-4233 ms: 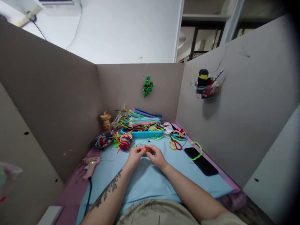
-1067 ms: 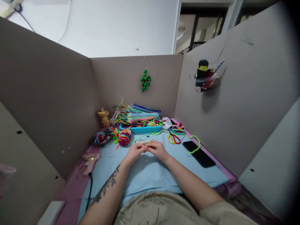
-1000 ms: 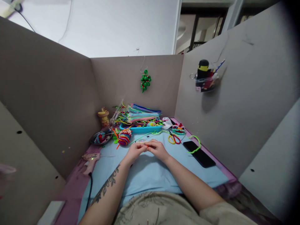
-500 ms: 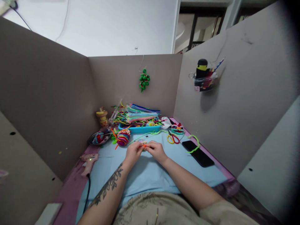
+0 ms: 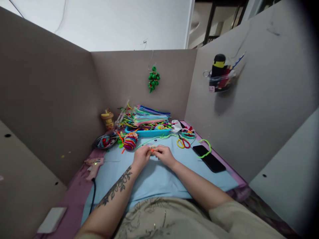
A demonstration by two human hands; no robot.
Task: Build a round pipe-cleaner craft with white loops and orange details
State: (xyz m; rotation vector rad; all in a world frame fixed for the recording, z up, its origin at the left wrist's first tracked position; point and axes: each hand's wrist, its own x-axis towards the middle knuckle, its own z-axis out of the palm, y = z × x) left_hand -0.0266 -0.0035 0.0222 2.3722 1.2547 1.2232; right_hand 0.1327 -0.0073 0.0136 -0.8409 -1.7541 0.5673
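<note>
Centre frame, above the light-blue cloth mat (image 5: 154,176): left hand (image 5: 141,156) and right hand (image 5: 164,155) pinch one small orange fuzzy pipe-cleaner piece (image 5: 152,150) between fingertips. Step in hand, judged: twisting. The next move calls for fine fingertip control.

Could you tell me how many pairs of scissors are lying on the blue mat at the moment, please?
1. The yellow-and-red-handled scissors lie on the blue mat, right of the right hand and left of the black phone. More could be hidden in the pipe-cleaner tray.
</note>
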